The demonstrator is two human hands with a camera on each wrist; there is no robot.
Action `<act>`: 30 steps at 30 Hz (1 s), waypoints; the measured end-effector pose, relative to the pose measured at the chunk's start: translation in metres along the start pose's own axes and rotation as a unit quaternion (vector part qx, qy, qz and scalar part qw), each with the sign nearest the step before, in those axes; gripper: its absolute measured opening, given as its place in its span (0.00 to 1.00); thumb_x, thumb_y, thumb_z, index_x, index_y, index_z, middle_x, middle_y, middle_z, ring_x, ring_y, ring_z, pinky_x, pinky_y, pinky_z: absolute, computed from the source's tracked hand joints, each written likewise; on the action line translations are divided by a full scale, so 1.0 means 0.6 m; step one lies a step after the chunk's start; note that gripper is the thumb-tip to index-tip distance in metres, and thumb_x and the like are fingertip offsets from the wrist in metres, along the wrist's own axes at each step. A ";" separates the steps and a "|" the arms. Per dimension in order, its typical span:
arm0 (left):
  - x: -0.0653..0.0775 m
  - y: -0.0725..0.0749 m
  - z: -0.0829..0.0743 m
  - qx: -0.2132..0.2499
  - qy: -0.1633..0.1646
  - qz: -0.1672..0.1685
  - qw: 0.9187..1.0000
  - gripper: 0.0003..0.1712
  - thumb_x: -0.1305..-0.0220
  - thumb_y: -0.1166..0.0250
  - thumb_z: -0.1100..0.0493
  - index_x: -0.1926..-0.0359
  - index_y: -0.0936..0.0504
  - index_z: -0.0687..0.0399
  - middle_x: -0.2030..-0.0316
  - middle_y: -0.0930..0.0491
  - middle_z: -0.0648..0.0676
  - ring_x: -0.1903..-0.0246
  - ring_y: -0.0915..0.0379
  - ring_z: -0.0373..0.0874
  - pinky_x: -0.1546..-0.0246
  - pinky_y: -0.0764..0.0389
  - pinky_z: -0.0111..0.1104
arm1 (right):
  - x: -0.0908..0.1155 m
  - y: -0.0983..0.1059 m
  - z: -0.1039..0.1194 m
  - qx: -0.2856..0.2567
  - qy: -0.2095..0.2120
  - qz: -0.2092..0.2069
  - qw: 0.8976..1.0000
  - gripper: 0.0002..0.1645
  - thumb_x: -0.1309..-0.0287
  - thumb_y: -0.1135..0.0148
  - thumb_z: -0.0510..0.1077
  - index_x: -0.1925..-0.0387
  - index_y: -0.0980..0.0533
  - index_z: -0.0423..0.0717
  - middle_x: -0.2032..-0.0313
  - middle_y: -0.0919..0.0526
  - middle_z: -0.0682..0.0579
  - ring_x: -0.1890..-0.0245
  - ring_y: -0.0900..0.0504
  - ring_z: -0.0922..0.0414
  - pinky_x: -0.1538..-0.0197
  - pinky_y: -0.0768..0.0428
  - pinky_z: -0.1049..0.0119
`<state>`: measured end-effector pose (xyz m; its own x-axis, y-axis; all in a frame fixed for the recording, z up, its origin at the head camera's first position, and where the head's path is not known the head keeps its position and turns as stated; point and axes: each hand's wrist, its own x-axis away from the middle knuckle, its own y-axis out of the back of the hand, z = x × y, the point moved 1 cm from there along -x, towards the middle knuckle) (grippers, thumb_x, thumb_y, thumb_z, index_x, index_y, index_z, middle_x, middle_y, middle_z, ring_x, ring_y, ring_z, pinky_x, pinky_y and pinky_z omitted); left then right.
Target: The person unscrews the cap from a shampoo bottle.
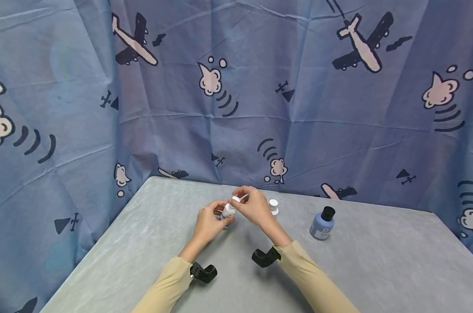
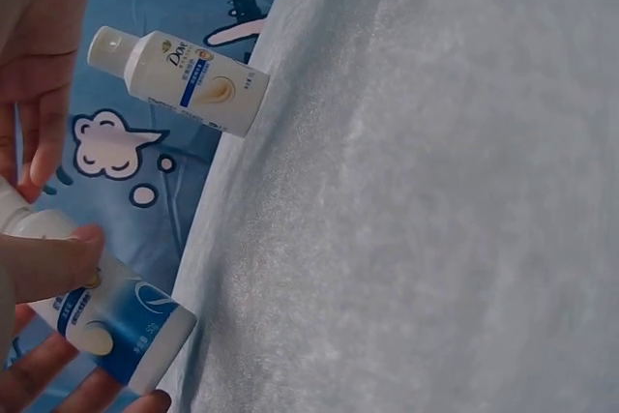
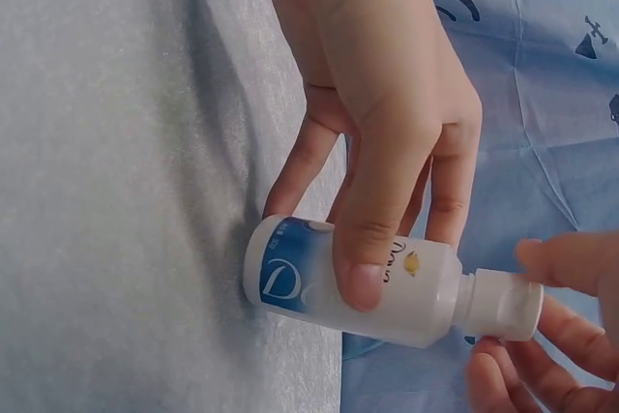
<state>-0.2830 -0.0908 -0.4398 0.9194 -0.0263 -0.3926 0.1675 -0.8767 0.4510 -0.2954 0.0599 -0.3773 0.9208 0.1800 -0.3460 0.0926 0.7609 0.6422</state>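
A small white and blue Dove bottle [image 3: 426, 287] is held by both hands above the grey table. My left hand [image 1: 208, 225] grips its body, the thumb [image 3: 363, 268] lying across the front label. At its top end, the fingers of my right hand [image 1: 256, 206] pinch the white cap [image 3: 508, 305]. A short stretch of neck shows between cap and shoulder in the right wrist view. Behind the right hand stands a second white Dove bottle [image 2: 198, 82] with its white cap [image 1: 273, 203] on, partly hidden in the head view.
Farther right on the table [image 1: 377, 261] stands a blue bottle [image 1: 321, 227] with a black cap. A blue curtain [image 1: 252, 143] printed with planes and clouds hangs behind the table's back edge and along its left side. Each wrist wears a black strap mount [image 1: 265, 257].
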 end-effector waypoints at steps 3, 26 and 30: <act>-0.002 0.000 -0.002 -0.002 -0.009 0.002 1.000 0.23 0.53 0.24 0.61 0.53 0.18 0.55 0.62 0.15 0.56 0.64 0.18 0.48 0.60 0.18 0.39 | -0.002 0.001 0.001 0.001 0.003 -0.003 1.000 0.11 0.49 0.29 0.45 0.64 0.17 0.45 0.64 0.16 0.48 0.70 0.17 0.57 0.69 0.21 0.68; 0.008 -0.009 0.012 -0.012 -0.039 0.048 0.998 0.25 0.44 0.31 0.63 0.45 0.23 0.63 0.59 0.16 0.59 0.61 0.17 0.50 0.62 0.18 0.33 | 0.011 -0.008 -0.006 -0.048 0.055 0.014 0.997 0.12 0.50 0.39 0.29 0.64 0.16 0.41 0.60 0.15 0.47 0.60 0.15 0.52 0.58 0.16 0.66; 0.005 -0.009 0.009 -0.012 -0.035 0.047 0.998 0.25 0.45 0.31 0.63 0.45 0.23 0.62 0.59 0.16 0.60 0.61 0.17 0.50 0.62 0.17 0.35 | 0.010 -0.006 -0.008 -0.052 0.064 0.012 0.997 0.14 0.50 0.39 0.28 0.62 0.17 0.41 0.59 0.15 0.47 0.59 0.16 0.52 0.58 0.16 0.66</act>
<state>-0.2832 -0.0889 -0.4478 0.9042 -0.1429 -0.4025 0.0905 -0.8569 0.5074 -0.2921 0.0613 -0.3849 0.8661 0.2708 -0.4201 0.0263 0.8147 0.5793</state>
